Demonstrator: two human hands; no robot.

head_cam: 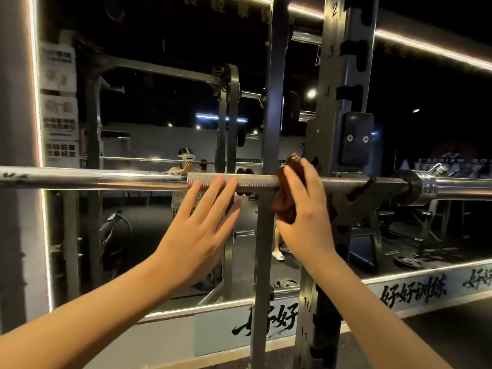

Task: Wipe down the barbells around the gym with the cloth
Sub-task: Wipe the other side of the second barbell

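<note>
Reaching both bare forearms forward and upward toward the barbell [119, 179], lying level across the view and resting in the hook [359, 194] on the rack upright [343, 62].

Holding the left hand [195, 235] flat with its back toward the camera, wrist straight, fingers straight and slightly fanned, fingertips overlapping the knurled stretch of the bar; touching it or hovering just short, impossible to tell.

Gripping the dark brown cloth [285, 207] with the right hand [306, 211], wrist cocked upward, fingers curling over the top of the bar and clamping the cloth round it. Bunching a tuft of cloth above the bar and letting the rest hang below the palm.

Keeping the cloth just right of the left fingertips and just left of the upright.

Facing a wall mirror [149, 222] behind the rack, reflecting the frame and the person.
</note>
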